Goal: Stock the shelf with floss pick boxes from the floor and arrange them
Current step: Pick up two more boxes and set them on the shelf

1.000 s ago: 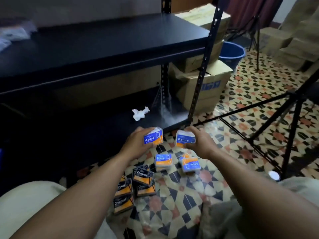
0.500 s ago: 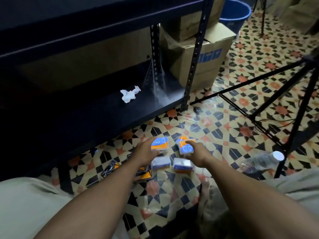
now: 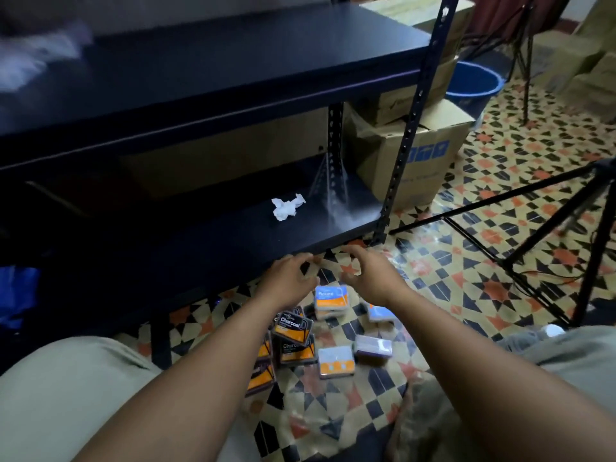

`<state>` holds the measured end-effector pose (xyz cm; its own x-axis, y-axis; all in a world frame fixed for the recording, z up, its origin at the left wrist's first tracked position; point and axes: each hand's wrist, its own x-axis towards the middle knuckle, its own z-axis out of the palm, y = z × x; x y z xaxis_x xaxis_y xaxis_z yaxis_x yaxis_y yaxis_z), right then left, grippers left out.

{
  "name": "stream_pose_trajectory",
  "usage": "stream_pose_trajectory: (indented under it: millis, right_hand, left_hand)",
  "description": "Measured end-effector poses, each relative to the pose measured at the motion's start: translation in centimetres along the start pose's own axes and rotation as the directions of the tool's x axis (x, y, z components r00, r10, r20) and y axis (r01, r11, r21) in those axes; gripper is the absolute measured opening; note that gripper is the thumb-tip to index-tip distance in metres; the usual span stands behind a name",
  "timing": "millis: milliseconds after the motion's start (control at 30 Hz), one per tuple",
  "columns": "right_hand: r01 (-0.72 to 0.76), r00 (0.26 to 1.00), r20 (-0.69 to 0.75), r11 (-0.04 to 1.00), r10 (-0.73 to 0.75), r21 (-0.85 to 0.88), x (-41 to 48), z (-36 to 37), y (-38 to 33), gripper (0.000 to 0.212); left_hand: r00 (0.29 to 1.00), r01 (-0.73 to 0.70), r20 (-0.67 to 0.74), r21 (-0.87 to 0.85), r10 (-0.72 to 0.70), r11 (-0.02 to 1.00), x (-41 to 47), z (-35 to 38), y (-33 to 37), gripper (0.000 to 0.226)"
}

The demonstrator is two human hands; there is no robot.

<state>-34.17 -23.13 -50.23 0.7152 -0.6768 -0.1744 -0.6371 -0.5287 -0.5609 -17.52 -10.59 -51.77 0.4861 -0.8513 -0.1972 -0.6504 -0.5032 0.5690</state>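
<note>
Several floss pick boxes lie on the patterned floor below my arms. A blue and orange "Round" box sits just under my hands, others lie nearer to me, and black and orange "Charcoal" boxes are piled to the left. My left hand and my right hand hover above the floor at the front edge of the black bottom shelf, fingers spread and holding nothing. The middle shelf board above carries no boxes.
A crumpled white tissue lies on the bottom shelf. Cardboard cartons and a blue bucket stand right of the rack post. Black tripod legs cross the floor at right. My knees frame the bottom corners.
Both hands held a Round box each a second ago, lowered them to the floor pile, and are now lifted away with nothing in them. The view has tilted back up.
</note>
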Motion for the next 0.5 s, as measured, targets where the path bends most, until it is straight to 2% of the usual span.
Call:
stream_pose_trajectory:
  millis: [167,333,500]
  right_hand:
    - [0.1,0.995,-0.015,0.994,-0.101,-0.045,-0.7,-1.7,-4.3,0.061]
    - [0.241,0.97,-0.009,0.969,-0.242,-0.055,-1.0,-3.7,-9.9,0.062]
    - [0.426,0.904,-0.038,0.905,-0.426,-0.017,-0.7,-6.6,-17.0,0.059]
  left_hand:
    - [1.0,0.003,-0.024,0.159,0.001,0.987,-2.8,-6.1,0.6,0.062]
    - [0.998,0.057,0.011,0.245,-0.061,0.968,-6.2,-13.2,1.1,0.069]
    - [0.991,0.084,-0.119,0.252,-0.055,0.964,-9.7,-21.9,2.4,0.067]
